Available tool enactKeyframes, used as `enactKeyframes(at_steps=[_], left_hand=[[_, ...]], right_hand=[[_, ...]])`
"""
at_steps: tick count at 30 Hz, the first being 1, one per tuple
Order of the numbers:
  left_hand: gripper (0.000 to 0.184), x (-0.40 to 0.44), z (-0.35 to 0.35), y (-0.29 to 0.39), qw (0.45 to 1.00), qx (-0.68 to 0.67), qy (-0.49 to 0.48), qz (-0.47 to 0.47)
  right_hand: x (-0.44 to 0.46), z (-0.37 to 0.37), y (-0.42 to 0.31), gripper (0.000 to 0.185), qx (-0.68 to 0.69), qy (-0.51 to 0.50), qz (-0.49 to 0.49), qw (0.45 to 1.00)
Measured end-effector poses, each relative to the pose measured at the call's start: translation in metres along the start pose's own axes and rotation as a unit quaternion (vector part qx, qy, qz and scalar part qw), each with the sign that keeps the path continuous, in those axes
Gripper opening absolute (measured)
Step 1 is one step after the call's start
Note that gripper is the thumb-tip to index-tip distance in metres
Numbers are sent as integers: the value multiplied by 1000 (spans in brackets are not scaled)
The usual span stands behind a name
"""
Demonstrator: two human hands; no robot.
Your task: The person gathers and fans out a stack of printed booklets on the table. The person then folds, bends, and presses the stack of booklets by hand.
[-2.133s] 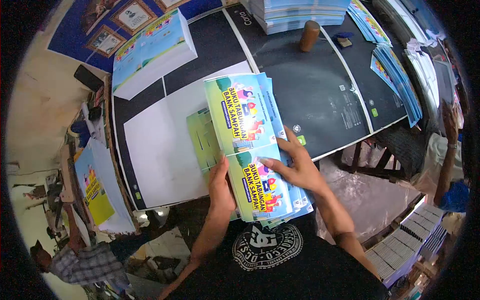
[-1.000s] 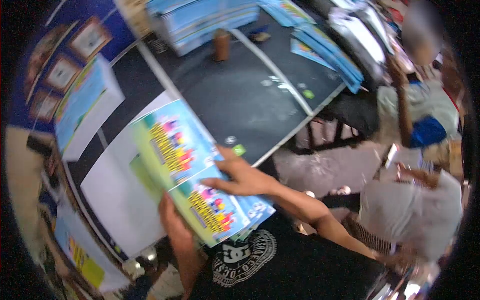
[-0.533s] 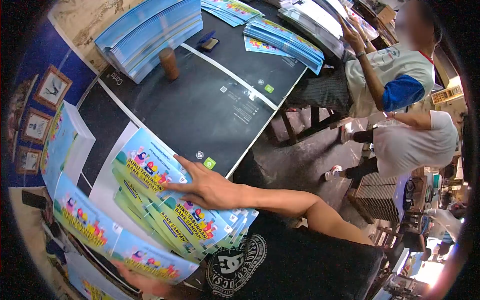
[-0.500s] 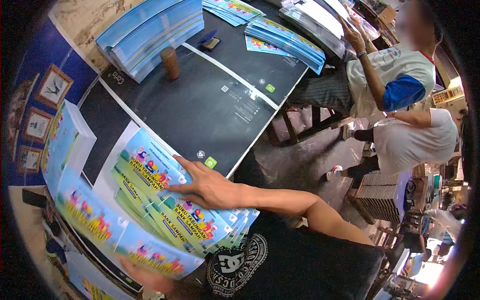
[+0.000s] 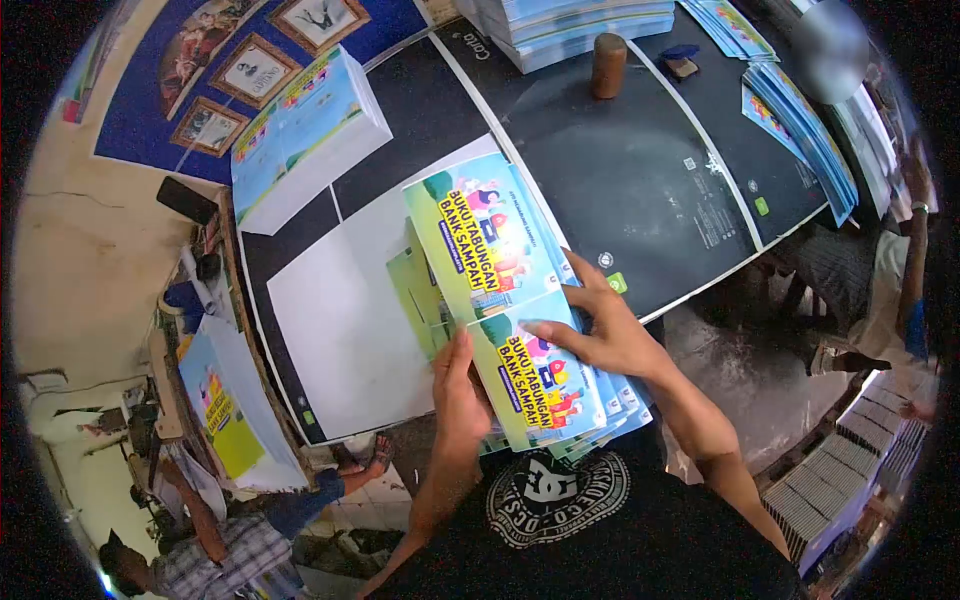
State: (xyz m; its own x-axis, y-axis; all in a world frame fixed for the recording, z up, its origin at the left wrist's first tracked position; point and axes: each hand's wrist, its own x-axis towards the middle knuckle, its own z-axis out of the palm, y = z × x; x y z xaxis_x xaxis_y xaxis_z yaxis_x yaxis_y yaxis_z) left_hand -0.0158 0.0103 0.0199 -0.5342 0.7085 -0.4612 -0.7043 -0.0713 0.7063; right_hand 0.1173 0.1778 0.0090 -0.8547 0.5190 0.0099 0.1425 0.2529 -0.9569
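Note:
A fanned pile of printed booklets [image 5: 500,290], blue and green with "Buku Tabungan Bank Sampah" on the covers, lies in front of my body. My left hand [image 5: 462,395] grips the pile's left edge, its thumb upright against the side and the other fingers partly hidden. On the right edge, my right hand [image 5: 625,335] holds the booklets, with the thumb on the top cover and fingers along the side. Beneath and to the left of the pile is a white sheet [image 5: 340,310] on the black tabletop [image 5: 620,170].
A thick booklet stack [image 5: 320,140] stands at the back left. Along the far side are a tall blue stack [image 5: 570,35], a brown cylinder [image 5: 608,68] and more fanned booklets [image 5: 800,130]. People are near both sides; another stack [image 5: 235,400] stands left of the table.
My left hand has come up from the lower left to the pile's edge, and the bent sheet now lies flat on top. My right hand still holds the right side. The view has turned left.

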Motion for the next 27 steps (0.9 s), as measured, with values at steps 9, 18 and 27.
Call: enactKeyframes(at_steps=[9, 18, 27], left_hand=[[50, 6, 2, 0, 998, -57, 13, -33], [48, -26, -38, 75, 989, -55, 76, 114], [41, -22, -5, 37, 982, 62, 97, 153]], right_hand=[[-2, -1, 7, 48, -5, -10, 4, 1000], [-3, 3, 6, 58, 29, 69, -43, 996], [-5, -1, 2, 40, -85, -4, -8, 996]])
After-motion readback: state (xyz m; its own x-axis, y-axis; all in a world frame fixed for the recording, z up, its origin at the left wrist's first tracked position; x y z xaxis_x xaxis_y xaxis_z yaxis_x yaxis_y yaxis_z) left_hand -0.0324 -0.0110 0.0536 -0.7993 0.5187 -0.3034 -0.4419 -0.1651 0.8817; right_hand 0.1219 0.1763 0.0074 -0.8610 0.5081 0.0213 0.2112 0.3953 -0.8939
